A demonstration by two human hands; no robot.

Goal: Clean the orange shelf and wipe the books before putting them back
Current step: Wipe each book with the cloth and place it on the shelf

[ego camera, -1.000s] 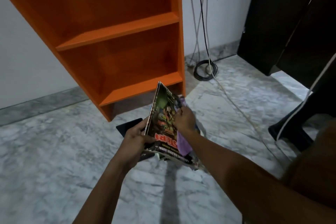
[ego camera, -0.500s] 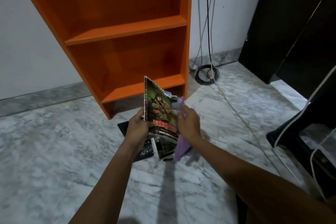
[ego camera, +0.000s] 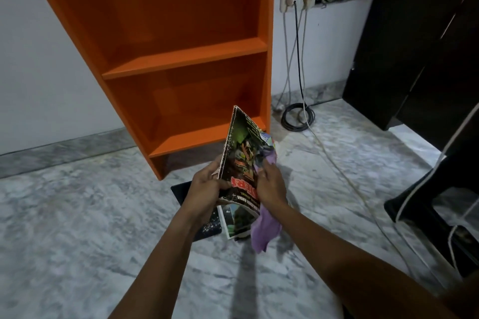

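Two hands meet at one book (ego camera: 239,160). The left hand (ego camera: 207,186) grips its near left edge with curled fingers, so the cover rises tilted beyond the grip. The right hand (ego camera: 270,186) clutches a purple cloth (ego camera: 265,228) against the cover's right side, with the cloth's tail hanging near. More books (ego camera: 233,220) lie on the floor (ego camera: 77,215) beneath the hands. The orange shelf (ego camera: 186,55) stands just beyond.

Grey marble floor (ego camera: 77,228) carries orange shelf (ego camera: 181,57); books (ego camera: 229,225) lie flat just before shelf, coiled cable (ego camera: 298,118) at shelf's right.
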